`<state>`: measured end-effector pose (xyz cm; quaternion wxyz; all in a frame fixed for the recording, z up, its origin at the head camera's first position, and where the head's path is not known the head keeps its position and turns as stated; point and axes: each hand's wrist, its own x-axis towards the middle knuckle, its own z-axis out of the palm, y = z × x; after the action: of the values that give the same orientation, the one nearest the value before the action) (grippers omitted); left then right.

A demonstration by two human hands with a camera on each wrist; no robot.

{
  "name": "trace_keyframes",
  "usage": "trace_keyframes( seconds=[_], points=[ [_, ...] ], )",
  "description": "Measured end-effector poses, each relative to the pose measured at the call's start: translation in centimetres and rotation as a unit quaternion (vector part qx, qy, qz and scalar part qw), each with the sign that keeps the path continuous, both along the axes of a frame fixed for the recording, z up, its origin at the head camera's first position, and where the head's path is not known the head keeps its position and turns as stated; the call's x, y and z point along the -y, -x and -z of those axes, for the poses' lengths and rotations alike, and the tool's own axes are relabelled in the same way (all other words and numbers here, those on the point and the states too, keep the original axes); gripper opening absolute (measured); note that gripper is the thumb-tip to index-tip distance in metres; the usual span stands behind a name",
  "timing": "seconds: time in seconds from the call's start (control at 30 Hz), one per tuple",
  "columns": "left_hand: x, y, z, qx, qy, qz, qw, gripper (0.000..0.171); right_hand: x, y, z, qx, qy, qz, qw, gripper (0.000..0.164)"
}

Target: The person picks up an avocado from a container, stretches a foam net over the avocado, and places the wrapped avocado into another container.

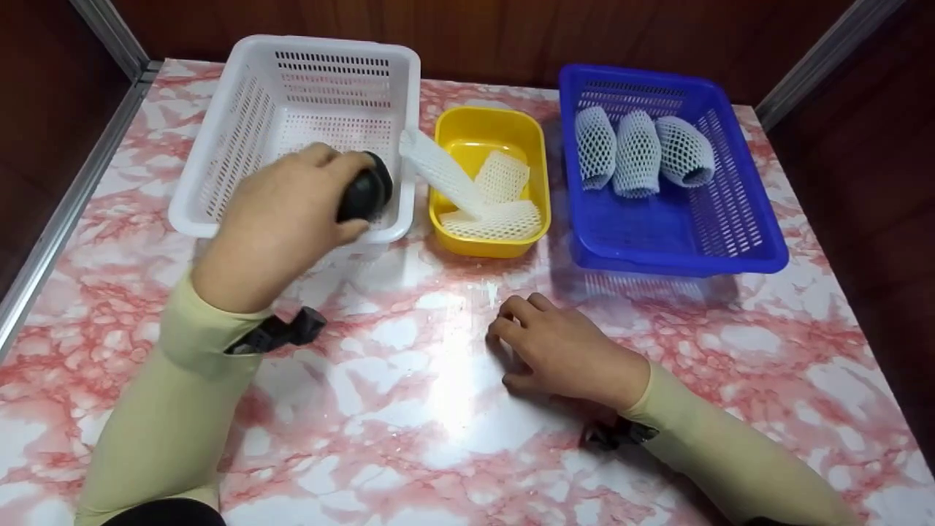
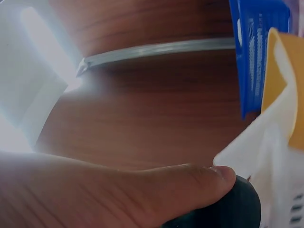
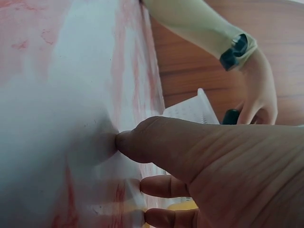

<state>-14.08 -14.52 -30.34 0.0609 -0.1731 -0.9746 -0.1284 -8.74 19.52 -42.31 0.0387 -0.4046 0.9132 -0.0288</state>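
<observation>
Dark, perhaps green object (image 1: 363, 193), white basket (image 1: 336, 128), blue basket (image 1: 646, 230), yellow tub (image 1: 486, 248), red-and-white marbled table (image 1: 394, 409)

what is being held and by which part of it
The left hand grips a dark rounded object by its near and far sides; the right hand holds nothing.

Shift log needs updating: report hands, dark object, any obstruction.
Left fingers grip dark object over white basket. Right fingers rest on tabletop, holding nothing. Foam net juts from yellow tub toward basket, possibly in the way.

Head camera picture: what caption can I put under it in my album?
The left hand holds a dark object over the white basket while the right hand touches the table.
</observation>
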Motion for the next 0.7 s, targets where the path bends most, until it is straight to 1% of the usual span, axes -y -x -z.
trace_keyframes(
  seconds=[0.2,0.37,0.5,0.6,0.7],
  points=[
    [-1.5,-0.5,0.9,-0.034,0.001,0.023,0.9991,0.058,-0.1,-0.1,0.0,-0.006,0.000,-0.001,1.000,0.051],
    [-2.3,-1.0,1.0,-0.036,-0.004,0.041,0.9985,0.060,-0.1,-0.1,0.0,-0.005,-0.001,0.001,1.000,0.050],
    [-3.1,-1.3,1.2,-0.049,-0.009,0.068,0.9964,0.058,-0.1,-0.1,0.0,-0.005,0.001,0.001,1.000,0.051],
    [-3.6,-1.4,1.5,-0.058,-0.022,0.091,0.9939,0.056,-0.1,-0.1,0.0,-0.004,0.001,0.002,1.000,0.051],
    [-4.3,-1.4,1.9,-0.058,-0.028,0.109,0.9919,0.056,0.0,-0.1,0.0,0.002,-0.001,0.002,1.000,0.051]
  ],
)
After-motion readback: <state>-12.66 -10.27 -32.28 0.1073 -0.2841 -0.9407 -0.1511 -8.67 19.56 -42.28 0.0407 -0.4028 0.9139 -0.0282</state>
